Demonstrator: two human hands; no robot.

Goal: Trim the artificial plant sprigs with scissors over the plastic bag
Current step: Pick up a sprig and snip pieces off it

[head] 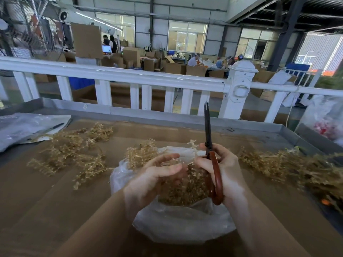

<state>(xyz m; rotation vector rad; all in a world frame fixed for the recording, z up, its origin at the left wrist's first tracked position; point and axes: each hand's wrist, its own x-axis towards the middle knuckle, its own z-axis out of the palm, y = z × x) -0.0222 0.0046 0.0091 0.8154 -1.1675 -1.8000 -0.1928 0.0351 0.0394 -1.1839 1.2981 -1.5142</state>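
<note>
With the scissors (207, 138) upright and closed in the right hand (222, 169) while both grips pinch one sprig (193, 147), blades could nick the left hand (154, 175); offcuts may miss the plastic bag (178, 223).

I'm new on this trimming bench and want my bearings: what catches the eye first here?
The scissors with red-brown handles, gripped in the right hand, point straight up at centre. Beside them the left hand fingers a tan sprig above the clear plastic bag of trimmings. More sprigs lie left and right on the table.
</note>
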